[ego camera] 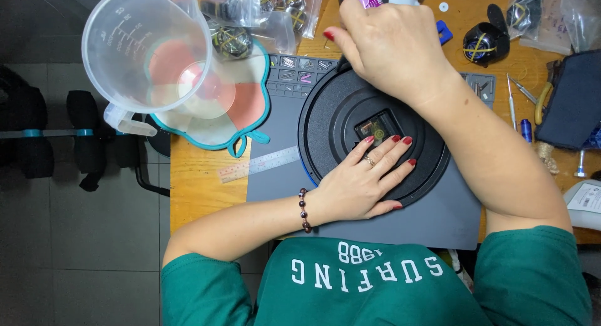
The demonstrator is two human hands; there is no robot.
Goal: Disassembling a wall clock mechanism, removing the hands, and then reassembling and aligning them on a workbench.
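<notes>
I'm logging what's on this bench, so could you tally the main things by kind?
Black round disc under both hands: 1
Clear measuring jug: 1
Steel ruler: 1
Grey work mat: 1
Black balls with yellow bands, one in the open and one bagged: 2
Total: 6

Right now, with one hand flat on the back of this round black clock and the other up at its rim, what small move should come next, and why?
Probably keep the left hand pressing the black clock back flat on the grey mat while the right hand works at the top rim. The left fingertips sit just below the open centre compartment, so easing them slightly back would likely clear it.
</notes>
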